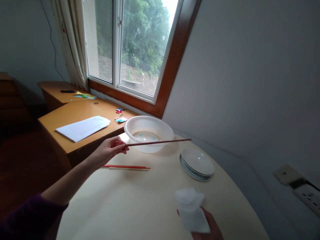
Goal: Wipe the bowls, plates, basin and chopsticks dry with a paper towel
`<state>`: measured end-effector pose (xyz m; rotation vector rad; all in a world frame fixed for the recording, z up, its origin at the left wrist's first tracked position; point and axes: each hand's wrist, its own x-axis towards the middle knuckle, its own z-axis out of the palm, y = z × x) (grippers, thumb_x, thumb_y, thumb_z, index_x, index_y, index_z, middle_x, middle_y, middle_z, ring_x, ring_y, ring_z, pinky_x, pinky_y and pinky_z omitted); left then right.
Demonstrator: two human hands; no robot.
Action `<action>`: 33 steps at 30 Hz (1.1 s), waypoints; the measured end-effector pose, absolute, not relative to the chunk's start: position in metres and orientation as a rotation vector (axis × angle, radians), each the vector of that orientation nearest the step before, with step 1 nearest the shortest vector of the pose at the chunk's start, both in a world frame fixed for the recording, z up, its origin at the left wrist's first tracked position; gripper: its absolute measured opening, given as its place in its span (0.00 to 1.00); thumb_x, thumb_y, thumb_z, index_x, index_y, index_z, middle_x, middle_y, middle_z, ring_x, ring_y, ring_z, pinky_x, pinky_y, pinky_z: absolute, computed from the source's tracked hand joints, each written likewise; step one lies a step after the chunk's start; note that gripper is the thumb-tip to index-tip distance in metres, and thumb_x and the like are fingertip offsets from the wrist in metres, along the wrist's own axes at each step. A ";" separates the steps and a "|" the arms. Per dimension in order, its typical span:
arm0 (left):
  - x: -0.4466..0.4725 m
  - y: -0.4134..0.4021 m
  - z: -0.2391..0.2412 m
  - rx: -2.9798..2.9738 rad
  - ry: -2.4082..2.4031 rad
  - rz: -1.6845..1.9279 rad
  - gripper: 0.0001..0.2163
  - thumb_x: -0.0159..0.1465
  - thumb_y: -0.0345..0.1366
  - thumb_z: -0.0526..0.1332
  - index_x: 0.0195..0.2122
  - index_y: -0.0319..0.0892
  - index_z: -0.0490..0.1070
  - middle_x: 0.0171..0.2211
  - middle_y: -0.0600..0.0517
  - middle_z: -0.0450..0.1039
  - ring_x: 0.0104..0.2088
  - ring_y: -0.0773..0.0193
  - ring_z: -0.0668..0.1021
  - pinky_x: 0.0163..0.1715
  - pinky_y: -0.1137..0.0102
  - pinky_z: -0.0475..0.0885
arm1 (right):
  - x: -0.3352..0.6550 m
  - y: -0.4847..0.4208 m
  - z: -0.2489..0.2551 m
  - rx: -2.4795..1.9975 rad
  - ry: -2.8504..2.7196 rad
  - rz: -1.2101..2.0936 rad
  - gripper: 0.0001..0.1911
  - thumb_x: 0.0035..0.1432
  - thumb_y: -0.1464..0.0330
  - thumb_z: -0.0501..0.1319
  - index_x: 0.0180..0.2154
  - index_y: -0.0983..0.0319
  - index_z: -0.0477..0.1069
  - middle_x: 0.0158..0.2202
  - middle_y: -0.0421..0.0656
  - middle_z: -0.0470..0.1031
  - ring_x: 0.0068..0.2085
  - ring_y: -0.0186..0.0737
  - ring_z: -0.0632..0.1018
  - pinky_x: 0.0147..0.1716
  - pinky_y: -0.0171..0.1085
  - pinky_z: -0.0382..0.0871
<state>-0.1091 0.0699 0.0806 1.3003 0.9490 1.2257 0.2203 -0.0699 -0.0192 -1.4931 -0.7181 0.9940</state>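
Note:
My left hand [110,150] pinches one end of a dark brown chopstick [160,142] and holds it level above the round cream table [140,200]; its far tip reaches past the white plastic basin [149,132]. Under the hand, red chopsticks [127,167] lie flat on the table. At the bottom edge my right hand [208,226] grips a crumpled white tissue [191,208]. Two stacked white plates [197,163] sit between the basin and the tissue.
An orange wooden desk [75,115] stands to the left with a white sheet of paper [83,127] and small coloured scraps [120,115]. A window with a brown frame [172,66] is behind the basin. A wall socket [307,193] is at the right.

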 end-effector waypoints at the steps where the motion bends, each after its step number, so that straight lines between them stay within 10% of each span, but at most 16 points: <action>1: -0.091 0.071 0.085 1.213 0.872 1.243 0.13 0.44 0.41 0.68 0.22 0.40 0.66 0.23 0.51 0.75 0.26 0.67 0.74 0.31 0.72 0.70 | 0.211 -0.060 -0.008 -1.429 -0.695 0.998 0.20 0.42 0.54 0.59 0.35 0.59 0.73 0.34 0.44 0.78 0.40 0.51 0.75 0.41 0.47 0.68; 11: 0.070 0.066 0.121 1.155 0.472 1.340 0.08 0.50 0.35 0.64 0.23 0.38 0.65 0.21 0.52 0.75 0.24 0.68 0.76 0.30 0.73 0.71 | 0.158 0.039 0.126 -0.357 -0.542 0.987 0.13 0.54 0.61 0.52 0.37 0.57 0.72 0.38 0.40 0.77 0.39 0.39 0.75 0.41 0.43 0.67; 33: 0.078 0.080 0.102 2.272 0.732 0.938 0.10 0.61 0.37 0.46 0.28 0.43 0.64 0.28 0.49 0.74 0.29 0.59 0.75 0.30 0.70 0.65 | 0.171 0.064 0.115 -0.396 -0.428 1.036 0.21 0.50 0.66 0.54 0.14 0.60 0.43 0.08 0.28 0.43 0.13 0.25 0.48 0.18 0.29 0.55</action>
